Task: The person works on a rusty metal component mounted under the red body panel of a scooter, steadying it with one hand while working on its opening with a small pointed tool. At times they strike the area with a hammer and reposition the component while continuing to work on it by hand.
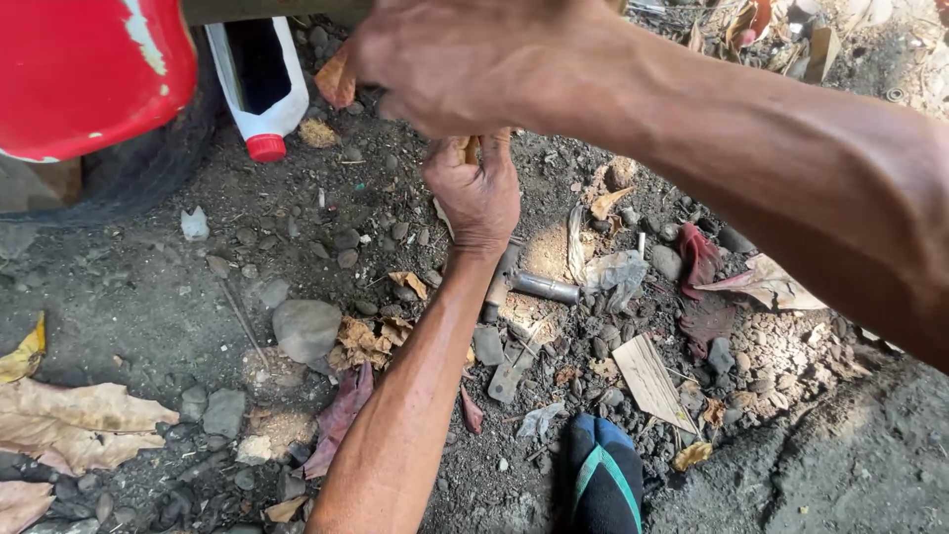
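Glossy red panel (84, 69), white plastic bottle (262, 74), dull metal tube (544, 288), rough gravelly dirt ground (148, 287).

A red panel (84, 69) and white bottle (265, 89) are crowding the upper left; bare ground (138, 297) is lying open below them.

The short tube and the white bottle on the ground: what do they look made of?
The short tube looks like bare metal: grey, with a dull sheen along its side. The white bottle with a red cap looks like plastic, smooth and slightly glossy; I cannot be sure of either.
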